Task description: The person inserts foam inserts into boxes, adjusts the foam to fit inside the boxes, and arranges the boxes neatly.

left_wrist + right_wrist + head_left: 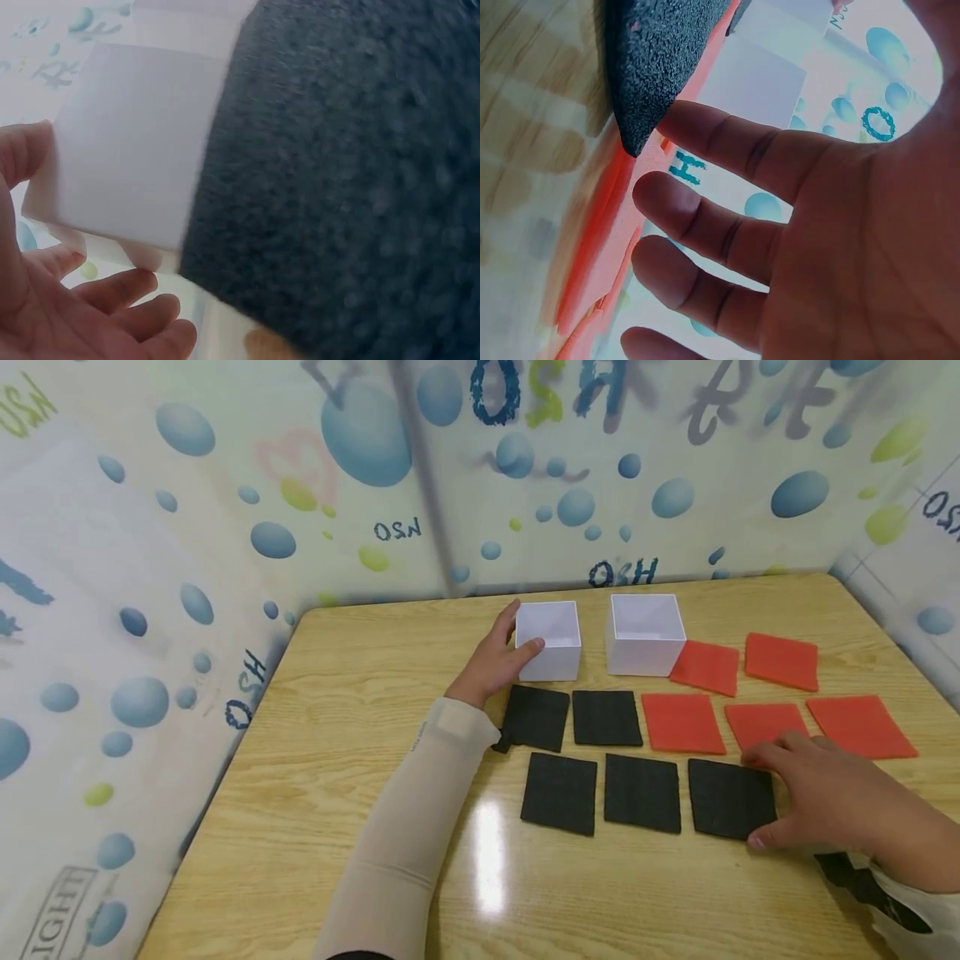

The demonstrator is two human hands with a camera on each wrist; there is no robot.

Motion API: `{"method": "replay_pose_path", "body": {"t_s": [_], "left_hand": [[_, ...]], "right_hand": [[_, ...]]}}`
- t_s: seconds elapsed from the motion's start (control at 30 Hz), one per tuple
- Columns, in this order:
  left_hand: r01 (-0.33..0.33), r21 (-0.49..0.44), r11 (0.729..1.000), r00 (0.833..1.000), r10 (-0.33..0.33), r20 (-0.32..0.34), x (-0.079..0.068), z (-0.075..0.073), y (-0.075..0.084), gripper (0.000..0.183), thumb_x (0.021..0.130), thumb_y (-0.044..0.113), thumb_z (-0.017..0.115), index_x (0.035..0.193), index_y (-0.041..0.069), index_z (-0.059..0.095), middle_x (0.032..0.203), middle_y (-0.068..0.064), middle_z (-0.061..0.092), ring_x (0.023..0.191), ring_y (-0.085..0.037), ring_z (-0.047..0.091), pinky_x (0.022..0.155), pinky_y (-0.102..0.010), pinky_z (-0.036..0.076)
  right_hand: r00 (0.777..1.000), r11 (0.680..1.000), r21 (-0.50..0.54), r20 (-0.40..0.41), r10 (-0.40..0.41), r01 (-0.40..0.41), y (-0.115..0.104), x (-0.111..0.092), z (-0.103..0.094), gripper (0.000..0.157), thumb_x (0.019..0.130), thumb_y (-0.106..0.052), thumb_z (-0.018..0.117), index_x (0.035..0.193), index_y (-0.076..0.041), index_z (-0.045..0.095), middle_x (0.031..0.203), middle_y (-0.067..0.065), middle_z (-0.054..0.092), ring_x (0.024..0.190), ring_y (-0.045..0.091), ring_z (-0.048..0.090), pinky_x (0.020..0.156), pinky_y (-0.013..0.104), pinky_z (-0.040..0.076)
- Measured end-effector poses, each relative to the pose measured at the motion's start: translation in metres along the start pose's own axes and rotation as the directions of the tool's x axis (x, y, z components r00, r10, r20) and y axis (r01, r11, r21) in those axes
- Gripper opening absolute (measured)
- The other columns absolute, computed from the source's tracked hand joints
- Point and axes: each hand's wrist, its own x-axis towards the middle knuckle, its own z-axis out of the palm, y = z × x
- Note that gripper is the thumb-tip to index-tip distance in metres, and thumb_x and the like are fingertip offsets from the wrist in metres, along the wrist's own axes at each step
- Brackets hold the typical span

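Observation:
In the head view my left hand (491, 664) grips the left white box (549, 664) at its left side. The thumb lies at the front rim and the other fingers reach behind. The left wrist view shows the box (135, 142) between thumb and fingers, partly hidden by a large dark surface. My right hand (832, 793) spreads around the right edge of a black foam-like square (727, 797), thumb near its lower corner and fingers near the upper one. In the right wrist view a fingertip (694, 124) touches the corner of the black square (656, 67); the fingers are fairly straight.
Beside the held box stands a second white box (647, 647). More black squares (558, 793) lie in two rows at the centre. Several red squares (682, 724) lie to the right, one partly under my right hand. A patterned wall (570, 460) borders the wooden table (337, 710).

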Motion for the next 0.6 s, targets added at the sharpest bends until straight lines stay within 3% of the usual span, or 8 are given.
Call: {"method": "replay_pose_path", "body": {"t_s": [0.3, 0.6], "left_hand": [[0.003, 0.003, 1.000, 1.000, -0.003, -0.006, -0.0011, 0.0005, -0.0009, 0.083, 0.104, 0.044, 0.065, 0.169, 0.040, 0.014, 0.174, -0.005, 0.029, 0.161, -0.028, 0.026, 0.127, -0.053, 0.030], [0.001, -0.026, 1.000, 1.000, -0.001, 0.002, 0.0009, 0.0008, -0.0016, 0.083, 0.104, 0.043, 0.065, 0.169, 0.039, 0.014, 0.174, -0.007, 0.027, 0.161, -0.031, 0.026, 0.127, -0.051, 0.029]], "right_hand": [[1.000, 0.999, -0.027, 0.010, 0.020, -0.020, -0.0055, -0.0008, -0.0009, 0.112, 0.046, -0.075, 0.095, 0.129, -0.006, 0.066, 0.109, 0.014, 0.061, 0.093, 0.036, 0.057, 0.073, 0.059, 0.055], [0.998, 0.996, -0.075, 0.037, 0.056, -0.053, -0.0094, 0.0022, 0.0040, 0.124, 0.041, -0.078, 0.094, 0.132, 0.001, 0.064, 0.113, 0.021, 0.060, 0.097, 0.041, 0.056, 0.080, 0.065, 0.054]]}}
